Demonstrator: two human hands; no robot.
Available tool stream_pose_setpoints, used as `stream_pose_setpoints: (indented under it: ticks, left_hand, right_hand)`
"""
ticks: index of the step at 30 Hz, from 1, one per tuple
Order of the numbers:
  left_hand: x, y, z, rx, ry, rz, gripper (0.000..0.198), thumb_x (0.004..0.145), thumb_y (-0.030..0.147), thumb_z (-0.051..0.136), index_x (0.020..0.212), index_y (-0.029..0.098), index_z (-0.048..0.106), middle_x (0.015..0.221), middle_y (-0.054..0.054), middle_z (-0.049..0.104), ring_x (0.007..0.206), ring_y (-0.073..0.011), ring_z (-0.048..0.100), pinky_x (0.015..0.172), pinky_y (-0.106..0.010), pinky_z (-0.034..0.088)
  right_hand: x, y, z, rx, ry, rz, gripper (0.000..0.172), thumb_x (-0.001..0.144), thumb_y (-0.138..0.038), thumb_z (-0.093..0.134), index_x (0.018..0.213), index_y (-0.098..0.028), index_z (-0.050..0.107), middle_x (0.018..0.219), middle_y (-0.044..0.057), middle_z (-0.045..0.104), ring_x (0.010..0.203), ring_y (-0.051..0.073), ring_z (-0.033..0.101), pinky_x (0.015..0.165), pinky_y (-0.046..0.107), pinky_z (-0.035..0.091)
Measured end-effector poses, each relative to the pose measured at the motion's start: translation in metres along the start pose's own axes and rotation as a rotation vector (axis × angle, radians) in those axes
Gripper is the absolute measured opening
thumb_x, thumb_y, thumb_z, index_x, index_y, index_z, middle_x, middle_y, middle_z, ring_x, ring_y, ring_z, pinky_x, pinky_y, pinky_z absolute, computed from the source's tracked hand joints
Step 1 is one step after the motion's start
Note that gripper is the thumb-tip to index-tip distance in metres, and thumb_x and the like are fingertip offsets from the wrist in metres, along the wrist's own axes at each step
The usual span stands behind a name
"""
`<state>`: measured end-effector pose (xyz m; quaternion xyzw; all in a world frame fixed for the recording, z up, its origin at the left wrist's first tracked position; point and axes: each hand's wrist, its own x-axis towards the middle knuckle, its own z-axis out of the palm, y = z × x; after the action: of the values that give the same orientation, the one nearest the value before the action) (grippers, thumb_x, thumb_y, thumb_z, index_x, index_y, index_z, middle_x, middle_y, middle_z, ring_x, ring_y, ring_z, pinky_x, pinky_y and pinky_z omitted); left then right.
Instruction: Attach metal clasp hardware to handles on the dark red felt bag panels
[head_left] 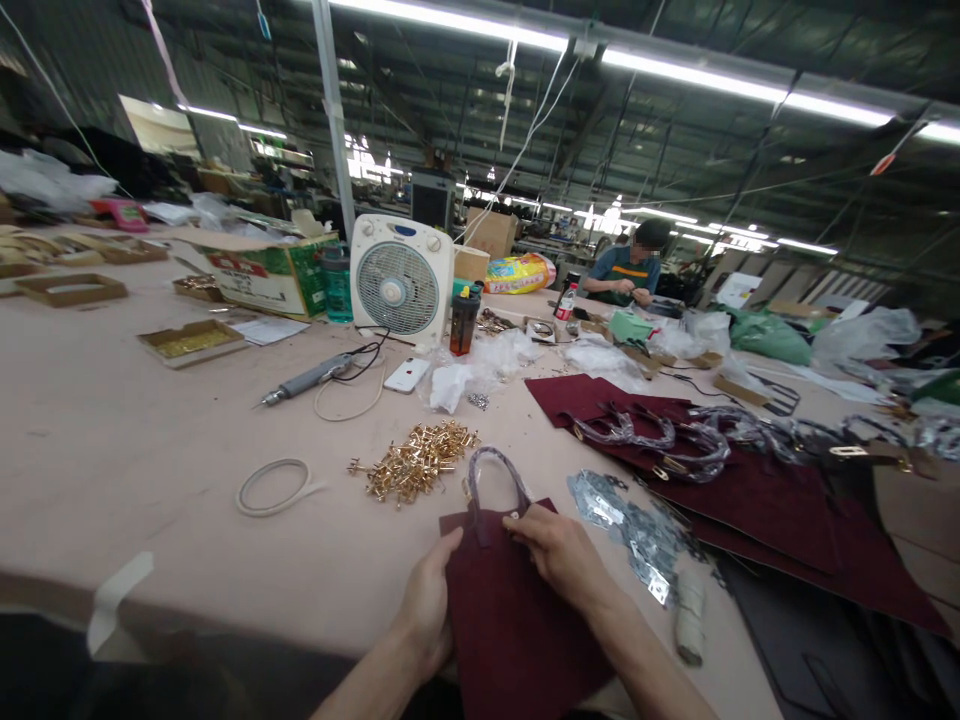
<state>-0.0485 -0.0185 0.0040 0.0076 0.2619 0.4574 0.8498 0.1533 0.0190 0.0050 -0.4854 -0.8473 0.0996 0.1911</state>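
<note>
A maroon bag panel (510, 610) with a plastic-wrapped loop handle (487, 462) lies tilted at the table's front edge. My left hand (426, 605) grips the panel's left side, its thumb on top. At the panel's upper right, by the handle's base, my right hand (551, 550) has its fingers pressed together; a small shiny metal piece (515, 516) shows at the fingertips. Just beyond the handle is a heap of gold-coloured metal fasteners (420, 460). Flat silver metal plates (630, 525) are spread to the right of my right hand.
More maroon panels with wrapped handles (757, 490) are stacked at the right. A grey electric screwdriver (307, 380), a phone (407, 374), a roll of tape (274, 487) and a fan (400, 280) occupy the table. Another person (622, 270) sits at the far side.
</note>
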Motion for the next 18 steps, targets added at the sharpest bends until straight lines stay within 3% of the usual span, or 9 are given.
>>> stream_pose_setpoints:
  ticks: [3,11,18]
  left_hand:
    - [-0.001,0.000,0.001,-0.012,0.015,0.004,0.045,0.099,0.033,0.052,0.131,0.005,0.067,0.110,-0.020,0.080,0.101,-0.0352,0.078,0.102,-0.050,0.057]
    - [-0.004,0.001,0.005,0.006,0.062,0.008,0.044,0.099,0.032,0.051,0.127,0.003,0.068,0.108,-0.021,0.080,0.101,-0.0352,0.078,0.102,-0.050,0.057]
    - [-0.004,0.000,0.003,0.014,0.027,-0.003,0.044,0.100,0.035,0.052,0.128,0.005,0.068,0.109,-0.020,0.080,0.103,-0.0352,0.078,0.103,-0.050,0.057]
  right_hand:
    - [-0.007,-0.006,0.006,-0.159,0.018,-0.001,0.044,0.100,-0.009,0.050,0.131,-0.032,0.071,0.104,0.003,0.075,0.084,0.015,0.073,0.072,0.021,0.053]
    - [-0.018,-0.017,0.023,-0.379,0.089,-0.028,0.045,0.098,-0.006,0.050,0.138,-0.019,0.065,0.101,0.007,0.075,0.078,0.017,0.073,0.064,0.024,0.051]
    - [-0.020,-0.027,0.021,-0.477,0.019,-0.035,0.053,0.093,0.001,0.047,0.142,-0.013,0.061,0.108,0.010,0.075,0.078,0.019,0.073,0.064,0.027,0.052]
